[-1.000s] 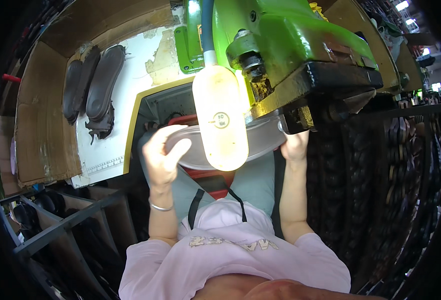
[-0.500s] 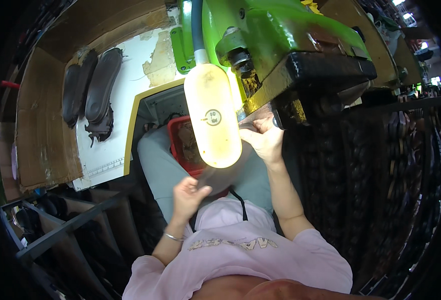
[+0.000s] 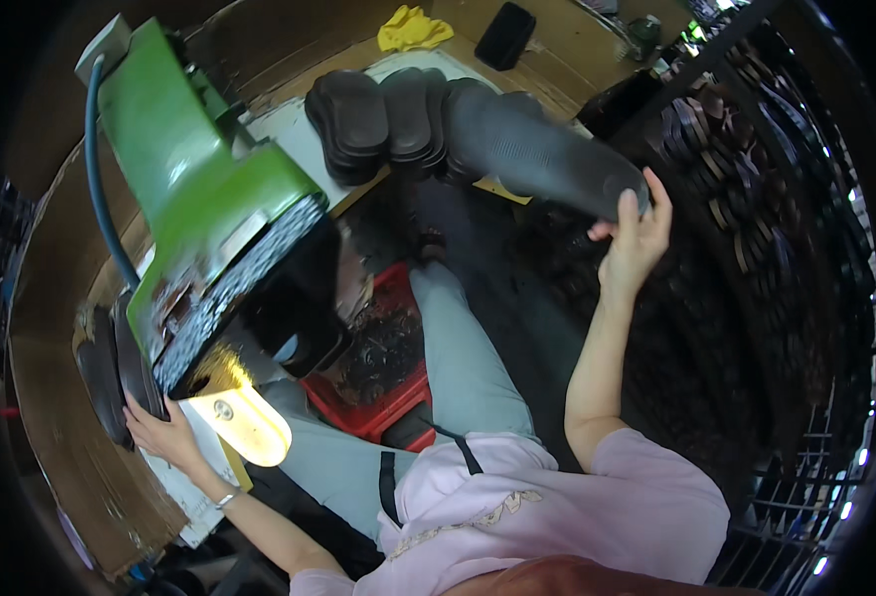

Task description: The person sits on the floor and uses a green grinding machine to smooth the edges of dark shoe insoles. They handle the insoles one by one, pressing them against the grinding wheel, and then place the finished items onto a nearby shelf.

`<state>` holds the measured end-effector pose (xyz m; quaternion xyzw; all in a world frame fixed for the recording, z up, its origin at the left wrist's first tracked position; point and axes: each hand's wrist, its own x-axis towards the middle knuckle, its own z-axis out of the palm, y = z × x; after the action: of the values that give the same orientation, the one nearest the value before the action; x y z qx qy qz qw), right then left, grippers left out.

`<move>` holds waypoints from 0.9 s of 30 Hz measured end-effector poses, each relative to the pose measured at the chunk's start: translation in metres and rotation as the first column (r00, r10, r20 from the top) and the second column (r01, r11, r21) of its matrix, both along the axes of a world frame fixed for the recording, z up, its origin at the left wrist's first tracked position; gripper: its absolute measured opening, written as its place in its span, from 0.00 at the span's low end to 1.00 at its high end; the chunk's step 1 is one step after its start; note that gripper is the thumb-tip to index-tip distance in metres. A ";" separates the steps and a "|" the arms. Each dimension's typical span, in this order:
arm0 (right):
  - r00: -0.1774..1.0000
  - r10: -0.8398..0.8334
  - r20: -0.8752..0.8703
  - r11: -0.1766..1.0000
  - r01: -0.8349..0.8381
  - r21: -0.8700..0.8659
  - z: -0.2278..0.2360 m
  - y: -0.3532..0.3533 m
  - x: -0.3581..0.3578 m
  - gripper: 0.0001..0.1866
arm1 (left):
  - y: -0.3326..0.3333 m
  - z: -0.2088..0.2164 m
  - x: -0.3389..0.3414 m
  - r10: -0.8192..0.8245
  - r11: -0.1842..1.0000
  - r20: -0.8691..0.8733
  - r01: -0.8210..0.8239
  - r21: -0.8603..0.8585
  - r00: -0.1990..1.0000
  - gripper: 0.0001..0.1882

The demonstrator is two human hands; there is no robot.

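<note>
In my right hand [image 3: 637, 233], at the right, the end of a dark brown shoe insole [image 3: 547, 154] is pinched between thumb and fingers. It lies slantwise over the insole stacks at the back, slightly blurred. Down at the left, my left hand [image 3: 164, 434] has its thumb and fingers around the near end of another dark insole [image 3: 136, 353]. A further insole with a ragged edge [image 3: 100, 372] lies beside it, against the cardboard wall. The green machine [image 3: 204, 164] stands between my hands, its lit lamp [image 3: 249, 427] close to my left hand.
Stacked insoles [image 3: 348, 114] line the white tabletop at the back. A yellow cloth [image 3: 413, 30] and a black case [image 3: 505, 35] lie beyond them. Between my legs sits a red bin [image 3: 413, 298] of dark scraps. Racks of shoe parts [image 3: 746, 189] stand at the right.
My view has swung to the right. My hands have come apart: the right has carried the insole from under the machine to the back stacks, the left has reached to the insoles at the left.
</note>
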<state>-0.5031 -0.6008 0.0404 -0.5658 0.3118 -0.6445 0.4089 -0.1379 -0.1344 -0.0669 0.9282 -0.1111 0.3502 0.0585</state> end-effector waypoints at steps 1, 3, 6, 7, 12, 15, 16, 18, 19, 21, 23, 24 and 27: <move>1.000 -0.008 -0.019 1.000 0.008 0.024 -0.009 -0.012 0.004 0.22 | -0.010 0.006 0.004 0.080 0.997 -0.145 -0.080 0.009 0.986 0.32; 0.996 -0.072 -0.060 0.997 0.073 0.013 -0.046 -0.051 0.013 0.23 | -0.035 0.021 0.008 0.225 0.974 -0.423 -0.219 0.064 0.877 0.31; 0.924 -0.013 -0.383 0.951 0.130 0.280 -0.081 -0.081 0.041 0.27 | 0.001 0.011 0.038 0.014 0.983 -0.393 -0.085 -0.165 0.920 0.29; 0.857 -0.027 -0.514 0.941 0.196 0.277 -0.082 -0.082 0.041 0.30 | 0.004 0.012 0.037 -0.041 0.971 -0.267 -0.024 -0.236 0.963 0.23; 0.603 -0.190 -0.775 0.944 0.330 0.025 -0.083 -0.035 0.034 0.37 | 0.048 0.071 -0.051 -0.308 0.896 -0.258 0.188 -0.403 0.916 0.21; 0.717 0.553 -0.424 0.812 -0.350 0.467 -0.110 0.043 0.040 0.26 | 0.005 0.095 -0.121 -0.560 0.821 -0.382 0.434 -0.370 0.735 0.28; 0.620 0.777 -0.111 0.539 -0.564 0.626 -0.125 0.075 0.037 0.26 | -0.020 0.084 -0.140 -0.606 0.794 -0.437 0.468 -0.388 0.665 0.26; 0.340 0.866 0.366 -0.034 -0.691 0.722 -0.132 0.125 0.028 0.34 | -0.043 0.059 -0.162 -0.745 0.653 -0.527 0.607 -0.454 0.408 0.26; 0.243 0.914 0.323 -0.083 -0.670 0.738 -0.149 0.133 0.016 0.36 | -0.069 0.058 -0.170 -0.825 0.522 -0.518 0.654 -0.547 0.225 0.25; 0.284 0.958 0.029 0.166 -0.635 0.755 -0.154 0.154 0.007 0.35 | -0.086 0.034 -0.186 -0.911 0.396 -0.386 0.574 -0.717 0.146 0.27; 0.465 0.796 0.389 -0.021 -0.620 0.784 -0.142 0.151 -0.019 0.33 | -0.097 0.027 -0.192 -0.926 0.367 -0.263 0.494 -0.788 0.269 0.29; 0.506 0.786 0.356 0.057 -0.632 0.773 -0.138 0.150 -0.032 0.31 | -0.106 0.021 -0.197 -0.894 0.382 -0.222 0.405 -0.831 0.389 0.30; 0.613 0.754 0.237 0.233 -0.587 0.775 -0.141 0.153 -0.068 0.28 | -0.132 0.010 -0.219 -0.940 -0.214 0.117 -0.284 -0.935 0.321 0.41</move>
<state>-0.5709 -0.4483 -0.1003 -0.4532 0.3255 -0.1348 0.8188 -0.3565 -0.2664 -0.0564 0.4830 -0.1295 -0.2075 0.8408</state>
